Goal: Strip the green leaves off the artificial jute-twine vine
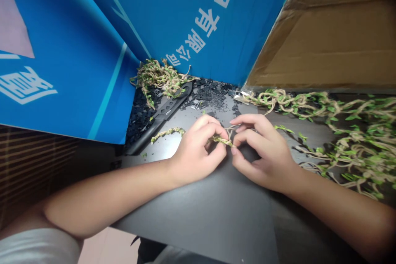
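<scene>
My left hand (196, 152) and my right hand (260, 152) meet over the dark tabletop (198, 214), their fingertips pinching a strand of artificial jute vine (221, 141) with small green leaves. One end of the strand (167, 133) reaches out past my left hand. Pale twine runs from between my fingers up over the back of my right hand. A larger tangle of the same vine (349, 140) spreads to the right of my right hand, and another bunch (161, 77) lies in the far corner.
A long black tool with holes in its handle (163, 111) lies left of the far corner, beside a heap of small black plastic pieces (213, 95). Blue printed banners (192, 16) stand behind the table, and a brown cardboard sheet (324, 33) stands at the back right.
</scene>
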### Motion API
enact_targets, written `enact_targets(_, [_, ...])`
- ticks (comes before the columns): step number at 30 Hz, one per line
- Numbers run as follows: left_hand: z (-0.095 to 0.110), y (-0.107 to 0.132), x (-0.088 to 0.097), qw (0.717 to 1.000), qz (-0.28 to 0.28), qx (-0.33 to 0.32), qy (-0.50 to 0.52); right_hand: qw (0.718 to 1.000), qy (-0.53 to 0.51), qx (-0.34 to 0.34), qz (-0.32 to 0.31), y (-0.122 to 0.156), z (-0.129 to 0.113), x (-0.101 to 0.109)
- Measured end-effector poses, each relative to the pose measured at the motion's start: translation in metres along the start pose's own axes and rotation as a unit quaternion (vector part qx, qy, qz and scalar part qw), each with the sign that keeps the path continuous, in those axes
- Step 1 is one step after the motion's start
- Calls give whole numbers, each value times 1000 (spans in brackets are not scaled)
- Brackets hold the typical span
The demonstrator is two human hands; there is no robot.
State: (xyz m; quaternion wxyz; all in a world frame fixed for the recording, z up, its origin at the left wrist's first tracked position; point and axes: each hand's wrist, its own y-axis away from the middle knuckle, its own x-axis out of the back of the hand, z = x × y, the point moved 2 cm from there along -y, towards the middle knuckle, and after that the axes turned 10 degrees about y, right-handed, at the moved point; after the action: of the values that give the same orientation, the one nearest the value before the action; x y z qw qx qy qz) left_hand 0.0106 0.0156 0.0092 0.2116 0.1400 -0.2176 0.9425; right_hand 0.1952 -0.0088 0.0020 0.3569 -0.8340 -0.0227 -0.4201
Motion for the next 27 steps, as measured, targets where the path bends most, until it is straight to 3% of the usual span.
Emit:
enact_targets(5, [0, 0, 0, 1000, -2, -9, -11, 999, -30, 0, -19, 0, -2, 2])
enact_targets(17, [-3, -2, 0, 1000, 13, -1, 18, 1000, 22, 5, 17, 1, 5, -3])
enact_targets(27, [-2, -3, 1, 999, 28, -16, -2, 999, -30, 4, -18, 0, 0, 2])
